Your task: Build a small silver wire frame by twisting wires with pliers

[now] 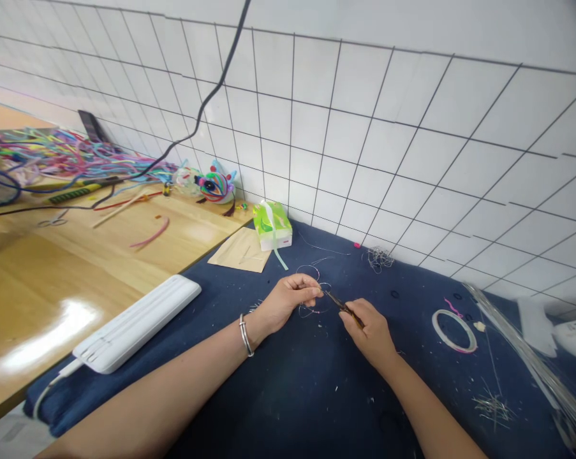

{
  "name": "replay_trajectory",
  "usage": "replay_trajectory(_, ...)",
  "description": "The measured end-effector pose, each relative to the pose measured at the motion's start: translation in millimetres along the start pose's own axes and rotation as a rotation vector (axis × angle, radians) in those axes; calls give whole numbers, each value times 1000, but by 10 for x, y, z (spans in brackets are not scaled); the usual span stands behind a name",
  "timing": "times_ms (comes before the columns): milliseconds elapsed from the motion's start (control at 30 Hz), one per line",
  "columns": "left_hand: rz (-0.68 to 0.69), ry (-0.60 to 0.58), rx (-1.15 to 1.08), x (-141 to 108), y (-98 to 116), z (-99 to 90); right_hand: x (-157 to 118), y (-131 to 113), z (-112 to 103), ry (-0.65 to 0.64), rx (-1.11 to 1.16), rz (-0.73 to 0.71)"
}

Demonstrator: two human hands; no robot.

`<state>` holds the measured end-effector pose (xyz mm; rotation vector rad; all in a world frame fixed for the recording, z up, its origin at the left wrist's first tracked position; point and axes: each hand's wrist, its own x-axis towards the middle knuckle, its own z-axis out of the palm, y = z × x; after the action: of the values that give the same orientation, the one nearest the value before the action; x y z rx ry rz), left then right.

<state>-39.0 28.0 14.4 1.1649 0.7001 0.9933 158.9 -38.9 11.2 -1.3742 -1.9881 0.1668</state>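
My left hand (290, 298) pinches a thin looped wire (318, 275), whose fine rings stick out above and below the fingertips. Small pinkish spots show along the loops. In my right hand (370, 331) is a pair of pliers (344, 307), closed around its dark and yellowish handles. The pliers' narrow tip points left and lies close to the wire by my left fingertips; whether it grips the wire is too small to tell. Both hands are over a dark blue cloth (288, 395).
A tissue pack (273, 226) and brown paper (237, 250) lie behind my hands. At right are a tape ring (454, 331), a wire bundle (522, 357) and wire scraps (493, 408). A white power bank-like device (139, 322) sits left, beside the wooden table (29, 274). A black cable (211, 95) hangs ahead.
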Motion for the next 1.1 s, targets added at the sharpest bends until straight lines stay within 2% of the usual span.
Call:
replay_trajectory(233,9,-18,-2,8,12,-29,-15,13,0,40,-47,-73)
replay_trajectory(600,66,-68,132,6,42,-47,-29,35,-9,75,-118,-114)
replay_trajectory(867,88,-101,138,6,50,-57,-37,19,-23,45,-162,-135)
replay_trajectory(1100,97,-115,147,4,66,-77,-42,27,-32,71,-184,-147)
